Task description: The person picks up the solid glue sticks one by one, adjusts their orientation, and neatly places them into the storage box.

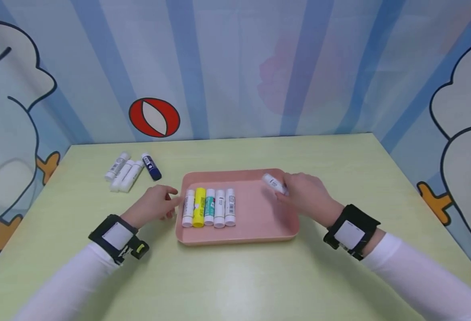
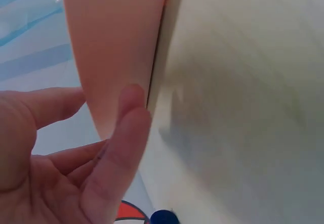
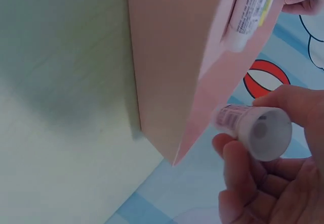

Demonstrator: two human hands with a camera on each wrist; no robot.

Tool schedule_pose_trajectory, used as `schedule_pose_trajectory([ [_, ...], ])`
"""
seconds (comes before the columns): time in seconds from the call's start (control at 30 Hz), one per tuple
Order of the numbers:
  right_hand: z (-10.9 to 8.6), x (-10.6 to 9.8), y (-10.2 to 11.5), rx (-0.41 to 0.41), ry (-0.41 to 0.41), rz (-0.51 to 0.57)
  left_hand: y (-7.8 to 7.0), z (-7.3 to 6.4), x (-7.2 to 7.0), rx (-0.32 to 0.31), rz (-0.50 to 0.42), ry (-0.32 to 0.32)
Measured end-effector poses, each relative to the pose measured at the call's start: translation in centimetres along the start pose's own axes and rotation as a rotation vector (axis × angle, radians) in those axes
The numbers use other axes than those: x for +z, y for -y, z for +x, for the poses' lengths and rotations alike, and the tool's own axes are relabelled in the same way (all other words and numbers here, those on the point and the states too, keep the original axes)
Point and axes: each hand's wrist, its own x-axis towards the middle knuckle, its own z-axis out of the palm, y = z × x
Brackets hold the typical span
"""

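Observation:
A white glue stick point(image 1: 274, 183) is pinched between the thumb and fingers of my right hand point(image 1: 309, 196), tilted over the right end of a pink tray point(image 1: 255, 235). Its round end point(image 3: 268, 133) faces the camera in the right wrist view. My left hand point(image 1: 155, 203) is at the tray's left rim, fingertips at the edge and fingers loosely bent. In the left wrist view its fingers point(image 2: 119, 158) overlap the tray's outer wall point(image 2: 116, 42). Inside the tray's left half, several glue sticks stand in a row, among them a yellow one point(image 1: 198, 218) and a green-labelled one point(image 1: 209, 207).
At the back left of the pale table point(image 1: 235, 276) lie three white glue sticks point(image 1: 132, 176) side by side, with a dark blue glue stick point(image 1: 151, 166) close to their right. A patterned blue backdrop point(image 1: 227, 67) rises behind the table's far edge.

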Motion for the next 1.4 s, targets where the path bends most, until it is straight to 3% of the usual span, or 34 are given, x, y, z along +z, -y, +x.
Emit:
schedule_pose_trajectory([
  [0.23,-0.2,1.6,0.5,-0.002,-0.017,-0.133,-0.4,0.7,0.9,-0.022,-0.097,-0.004],
  [0.43,0.1,2.3,1.6,0.013,0.056,-0.183,-0.7,0.9,1.2,-0.009,-0.077,-0.023],
  [0.67,0.3,2.5,2.2,-0.024,0.108,-0.314,-0.8,1.0,1.2,-0.024,-0.072,-0.018],
  [1.07,0.8,3.0,1.8,0.025,0.163,-0.321,-0.8,0.8,1.2,-0.006,-0.059,-0.023],
  [1.4,0.8,3.2,1.9,0.039,0.217,-0.426,-0.7,0.8,1.4,-0.017,-0.070,-0.021],
])
